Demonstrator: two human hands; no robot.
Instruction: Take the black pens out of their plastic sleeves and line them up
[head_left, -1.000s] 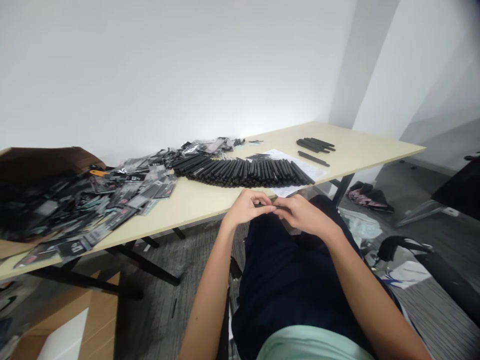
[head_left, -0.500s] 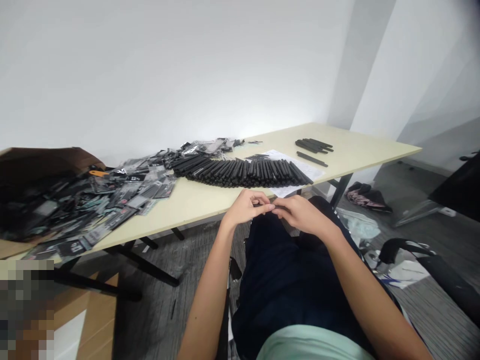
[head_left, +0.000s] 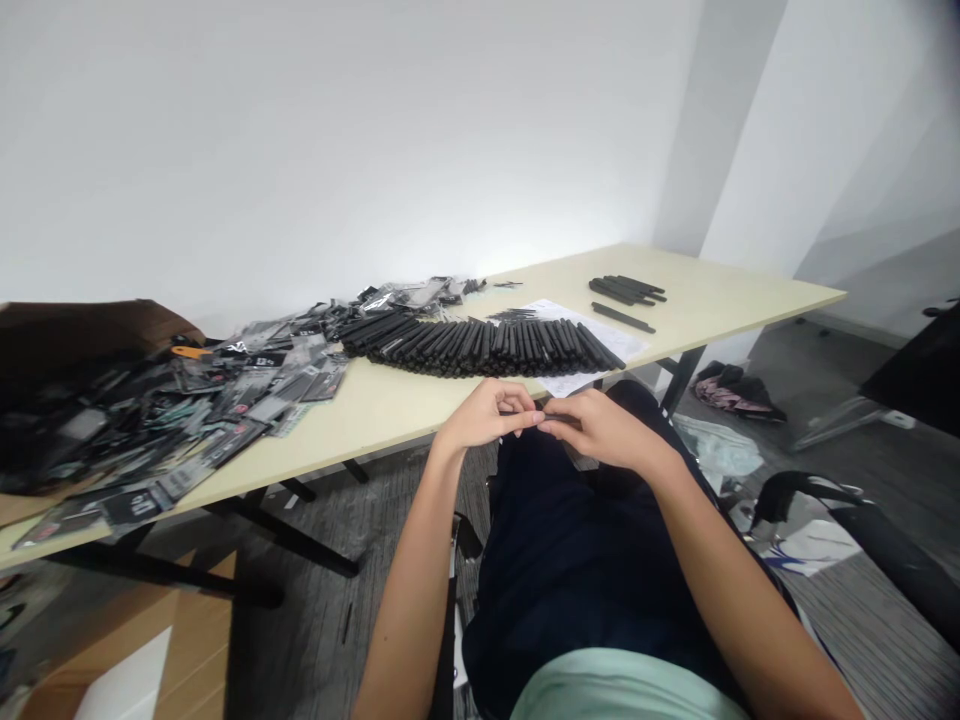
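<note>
My left hand (head_left: 495, 413) and my right hand (head_left: 596, 428) meet over my lap, just off the table's front edge. Both are closed, thumbs and fingertips pinching a thin black pen-like stick (head_left: 562, 419). Only a dark sliver of it shows; my fingers cover the rest. Beyond my hands a long row of black pen-like sticks (head_left: 480, 347) lies side by side on the table (head_left: 375, 405). Part of that row rests on a white paper sheet (head_left: 636, 348).
Farther right lie a few more black sticks (head_left: 624, 290) and a single one (head_left: 622, 318). Clear packets (head_left: 262, 385) pile up at left, by a brown box (head_left: 97, 325). Below stands a cardboard box (head_left: 199, 650). At right are a black bar (head_left: 892, 560) and a plastic bag (head_left: 724, 450).
My hands stay together at nearly the same spot, with only slight finger movement. The view has shifted a little, and the things on the table keep their places.
</note>
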